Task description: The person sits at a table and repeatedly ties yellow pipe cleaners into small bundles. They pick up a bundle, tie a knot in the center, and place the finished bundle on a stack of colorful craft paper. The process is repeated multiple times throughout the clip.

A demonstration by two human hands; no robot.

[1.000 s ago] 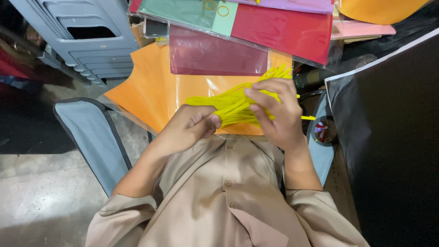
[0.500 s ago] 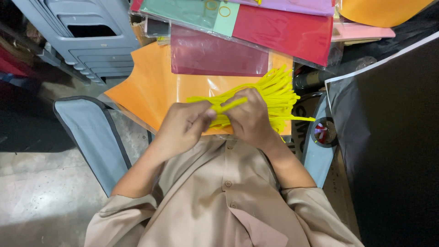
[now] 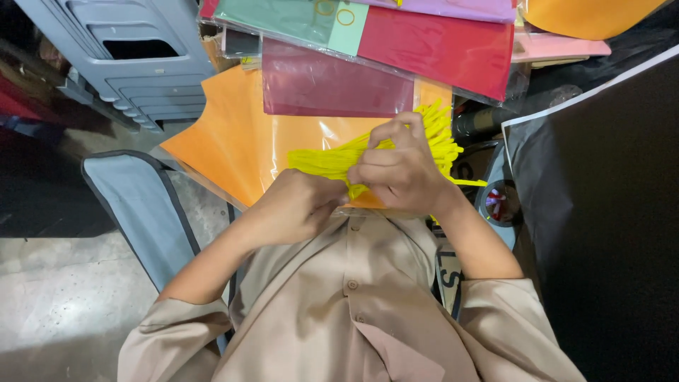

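Head view, the only 1 here: both hands work a bundle of thin yellow fuzzy stems (image 3: 332,161) held over a sheet of orange paper in clear wrap (image 3: 226,141). The left hand (image 3: 297,205) is clenched around the bundle's near end; the right hand (image 3: 399,166) pinches strands with curled fingers. Half a second ago the right hand sat lower, beside the left; now it has lifted and spread the far tips, so the bundle looks regripped. Red, maroon and green wrapped sheets (image 3: 438,49) overlap above; grey plastic stools (image 3: 134,56) stand left.

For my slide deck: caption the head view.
Both hands, left hand and right hand, grip a bundle of yellow strands over orange sheets.
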